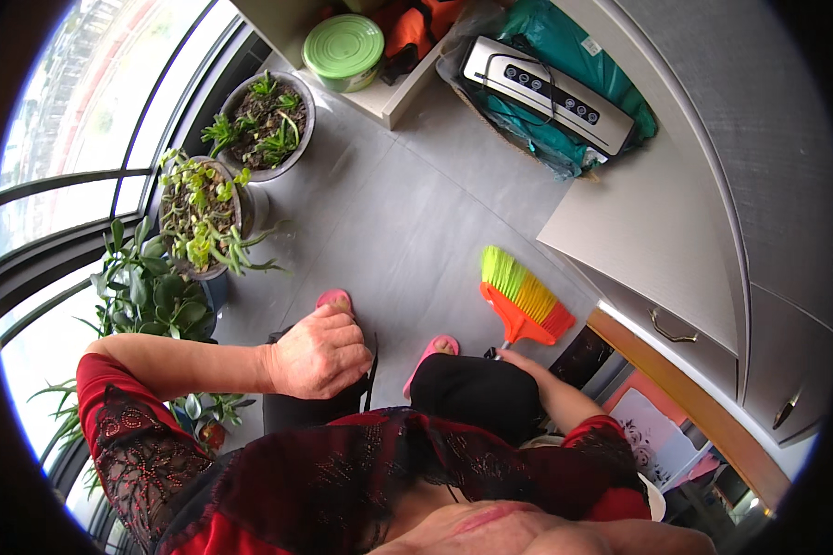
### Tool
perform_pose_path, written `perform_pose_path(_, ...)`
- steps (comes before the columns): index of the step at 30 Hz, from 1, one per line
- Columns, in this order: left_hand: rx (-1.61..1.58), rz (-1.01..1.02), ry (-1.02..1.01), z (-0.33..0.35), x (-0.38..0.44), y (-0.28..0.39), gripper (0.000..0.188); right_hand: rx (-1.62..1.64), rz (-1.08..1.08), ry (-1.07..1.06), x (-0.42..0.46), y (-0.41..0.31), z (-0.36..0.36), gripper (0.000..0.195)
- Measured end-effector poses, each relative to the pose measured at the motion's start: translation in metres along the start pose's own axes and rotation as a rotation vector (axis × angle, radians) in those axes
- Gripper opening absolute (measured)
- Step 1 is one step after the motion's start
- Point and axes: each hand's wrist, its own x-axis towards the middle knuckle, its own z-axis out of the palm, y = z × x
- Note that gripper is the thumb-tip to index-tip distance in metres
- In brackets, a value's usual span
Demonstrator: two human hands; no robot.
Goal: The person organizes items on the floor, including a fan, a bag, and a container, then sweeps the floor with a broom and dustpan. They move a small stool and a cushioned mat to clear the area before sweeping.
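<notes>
My left hand [323,352] is curled into a fist over my left knee, its palm side hidden; a thin dark strip runs beside the fingers, and I cannot tell whether the hand touches it. Beyond my right knee, my right hand [522,362] grips the short visible part of a broom's handle, partly hidden by the black trouser leg. The broom's orange plastic head [520,325] lies low over the grey floor, its green, yellow and red bristles [520,281] pointing away from me. Pink slippers [429,357] are on my feet.
Potted succulents [198,215] line the window at left. Ahead stands a shelf [368,104] with a green-lidded tub [343,48]. A vacuum sealer [548,94] rests on teal plastic at upper right. A cabinet drawer [666,333] and a wooden edge [701,416] are at right.
</notes>
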Motion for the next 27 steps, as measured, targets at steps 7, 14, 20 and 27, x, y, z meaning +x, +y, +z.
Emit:
perform_pose_path(7,-0.142,-0.054,-0.021,0.01,-0.046,0.039,0.007,-0.59,-0.152,0.34,0.09,0.073,0.029,0.058)
perform_pose_path(14,-0.226,-0.244,-0.089,0.015,-0.107,0.079,0.009,-0.605,-0.025,0.57,0.185,0.116,0.01,0.059)
perform_pose_path(20,-0.296,-0.346,-0.167,0.036,-0.125,0.092,0.008,-0.403,-0.03,0.852,0.2,0.082,0.03,0.036)
perform_pose_path(27,-0.327,-0.355,-0.235,0.047,-0.123,0.103,0.008,-0.295,-0.264,1.228,0.183,0.123,0.086,0.035)
